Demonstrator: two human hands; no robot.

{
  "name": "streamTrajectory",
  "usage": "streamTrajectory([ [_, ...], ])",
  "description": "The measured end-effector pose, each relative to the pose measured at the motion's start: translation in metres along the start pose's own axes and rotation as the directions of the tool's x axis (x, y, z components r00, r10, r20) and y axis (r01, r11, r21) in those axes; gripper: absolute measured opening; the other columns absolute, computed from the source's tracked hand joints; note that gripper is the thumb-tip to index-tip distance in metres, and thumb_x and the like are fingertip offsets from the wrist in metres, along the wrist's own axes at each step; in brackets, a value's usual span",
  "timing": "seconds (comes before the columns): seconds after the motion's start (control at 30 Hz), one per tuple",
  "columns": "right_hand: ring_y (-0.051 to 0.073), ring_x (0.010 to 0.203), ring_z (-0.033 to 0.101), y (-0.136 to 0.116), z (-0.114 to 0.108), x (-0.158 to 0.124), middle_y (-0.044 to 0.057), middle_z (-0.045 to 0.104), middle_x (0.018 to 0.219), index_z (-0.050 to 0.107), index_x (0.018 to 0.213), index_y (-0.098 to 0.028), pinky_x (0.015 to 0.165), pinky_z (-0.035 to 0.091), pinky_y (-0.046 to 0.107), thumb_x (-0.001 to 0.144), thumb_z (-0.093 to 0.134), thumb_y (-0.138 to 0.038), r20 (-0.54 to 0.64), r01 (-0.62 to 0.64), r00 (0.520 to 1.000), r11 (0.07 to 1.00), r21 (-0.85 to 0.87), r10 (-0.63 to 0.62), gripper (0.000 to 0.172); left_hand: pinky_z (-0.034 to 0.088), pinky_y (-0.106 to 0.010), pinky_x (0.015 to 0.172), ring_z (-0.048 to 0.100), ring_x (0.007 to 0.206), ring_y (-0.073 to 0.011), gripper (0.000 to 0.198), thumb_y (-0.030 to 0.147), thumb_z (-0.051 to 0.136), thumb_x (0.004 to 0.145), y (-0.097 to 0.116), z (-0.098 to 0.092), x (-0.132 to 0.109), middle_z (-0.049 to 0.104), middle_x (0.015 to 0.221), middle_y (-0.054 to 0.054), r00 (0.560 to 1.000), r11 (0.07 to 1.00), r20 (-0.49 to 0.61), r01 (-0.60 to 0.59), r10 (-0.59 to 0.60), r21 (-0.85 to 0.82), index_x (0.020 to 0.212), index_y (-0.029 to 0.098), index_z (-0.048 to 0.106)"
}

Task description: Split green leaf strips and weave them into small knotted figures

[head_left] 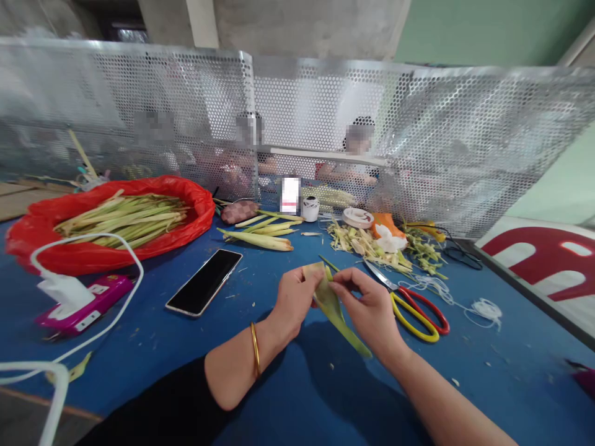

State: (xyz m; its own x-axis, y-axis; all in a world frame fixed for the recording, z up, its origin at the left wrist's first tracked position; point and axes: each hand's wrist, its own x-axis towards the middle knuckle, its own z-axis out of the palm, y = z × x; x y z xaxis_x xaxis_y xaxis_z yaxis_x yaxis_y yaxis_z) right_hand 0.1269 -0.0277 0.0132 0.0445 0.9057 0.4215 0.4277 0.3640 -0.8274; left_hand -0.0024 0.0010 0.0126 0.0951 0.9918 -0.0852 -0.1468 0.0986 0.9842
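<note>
My left hand (296,296), with a gold bangle at the wrist, pinches a broad pale-green leaf strip (331,310) that looks like corn husk. The strip hangs down to the right, its lower end over the blue table. At its upper edge the fingers of my right hand (365,303) are closed on the same strip, near a narrow green piece that sticks up. Scissors (418,313) with one red and one yellow handle lie just right of my right hand. Beyond my hands lie several pale-green husk pieces (260,238).
At the left a red plastic bag (195,229) holds long green strips. A phone (204,282), a purple power strip (100,300) and a white cable lie nearer. Husk scraps (367,244), tape (357,217) and white string (486,310) are at the right. A perforated metal screen (316,105) stands behind, people beyond it.
</note>
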Motion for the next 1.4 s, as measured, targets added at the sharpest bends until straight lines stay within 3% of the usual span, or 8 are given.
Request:
streamTrajectory([
  [0.23,0.017,0.078,0.062,-0.009,-0.003,-0.010,0.002,0.067,0.084,0.058,0.086,-0.022,0.072,0.047,0.028,0.088,0.054,-0.023,-0.012,0.171,0.985,0.983,0.061,-0.170,0.004,0.034,-0.019,0.039,0.045,0.044,-0.0079,0.029,0.042,0.065,0.071,-0.003,-0.005,0.009,0.056,0.054,0.001,0.998,1.000,-0.066,-0.018,0.018,0.009,0.068,0.014,0.062],
  [0.6,0.019,0.067,0.062,-0.046,-0.034,-0.022,0.003,0.064,0.073,0.062,0.087,-0.025,0.062,0.052,0.035,0.088,0.059,-0.023,0.002,0.246,0.955,0.794,0.556,-0.297,0.004,0.030,-0.020,0.038,0.041,0.040,-0.0059,0.031,0.043,0.071,0.068,-0.007,-0.015,0.027,0.052,0.050,0.003,0.980,1.000,-0.197,0.021,-0.025,-0.024,0.070,0.012,0.068],
  [0.7,0.012,0.043,0.050,-0.054,-0.049,-0.019,-0.001,0.054,0.060,0.058,0.076,-0.026,0.040,0.043,0.027,0.082,0.065,-0.034,0.049,0.114,0.978,0.708,0.697,-0.205,0.013,0.029,-0.020,0.037,0.042,0.040,-0.0062,0.033,0.044,0.073,0.066,-0.008,-0.019,0.033,0.053,0.050,0.002,0.975,0.999,-0.222,0.025,-0.029,-0.020,0.070,0.011,0.068],
  [0.8,0.003,0.027,0.015,-0.058,-0.063,-0.013,-0.008,0.036,0.052,0.046,0.067,-0.026,0.025,0.018,0.023,0.078,0.065,-0.039,0.036,0.006,0.998,0.663,0.748,-0.049,0.026,0.029,-0.020,0.037,0.043,0.040,-0.0068,0.035,0.045,0.073,0.065,-0.008,-0.021,0.036,0.054,0.051,0.001,0.970,0.999,-0.242,0.028,-0.031,-0.016,0.070,0.011,0.068],
  [0.9,0.003,0.032,0.004,-0.051,-0.069,-0.002,-0.007,0.035,0.055,0.043,0.068,-0.026,0.026,0.010,0.023,0.082,0.057,-0.039,-0.063,-0.011,0.995,0.703,0.711,0.079,0.024,0.028,-0.020,0.038,0.043,0.041,-0.0066,0.035,0.046,0.072,0.065,-0.008,-0.023,0.038,0.055,0.051,0.002,0.966,1.000,-0.255,0.026,-0.030,-0.016,0.070,0.012,0.068],
  [1.1,0.013,0.051,0.051,-0.002,-0.042,0.021,0.001,0.056,0.063,0.057,0.068,-0.020,0.046,0.043,0.025,0.064,0.072,-0.042,0.003,-0.317,0.940,0.873,0.371,0.340,0.028,0.026,-0.020,0.038,0.045,0.041,-0.0073,0.035,0.046,0.075,0.062,-0.006,-0.022,0.035,0.058,0.053,0.001,0.977,0.997,-0.198,0.071,-0.075,-0.025,0.069,0.013,0.068],
  [1.2,0.012,0.045,0.047,0.027,-0.025,0.024,-0.003,0.050,0.049,0.057,0.063,-0.019,0.044,0.040,0.025,0.068,0.063,-0.046,0.091,-0.367,0.929,0.926,0.089,0.360,0.029,0.028,-0.021,0.040,0.049,0.043,-0.0094,0.033,0.045,0.076,0.062,-0.005,-0.018,0.029,0.061,0.055,-0.001,0.984,0.994,-0.138,0.109,-0.110,-0.016,0.070,0.013,0.069],
  [1.4,0.013,0.045,0.044,0.053,-0.018,0.025,-0.005,0.051,0.047,0.060,0.059,-0.021,0.047,0.031,0.025,0.069,0.060,-0.033,0.060,-0.291,0.952,0.948,-0.132,0.300,0.016,0.030,-0.021,0.042,0.050,0.046,-0.0099,0.026,0.041,0.069,0.071,-0.006,-0.011,0.017,0.062,0.057,-0.002,0.991,0.991,0.044,0.126,-0.127,0.035,0.069,0.015,0.069],
])
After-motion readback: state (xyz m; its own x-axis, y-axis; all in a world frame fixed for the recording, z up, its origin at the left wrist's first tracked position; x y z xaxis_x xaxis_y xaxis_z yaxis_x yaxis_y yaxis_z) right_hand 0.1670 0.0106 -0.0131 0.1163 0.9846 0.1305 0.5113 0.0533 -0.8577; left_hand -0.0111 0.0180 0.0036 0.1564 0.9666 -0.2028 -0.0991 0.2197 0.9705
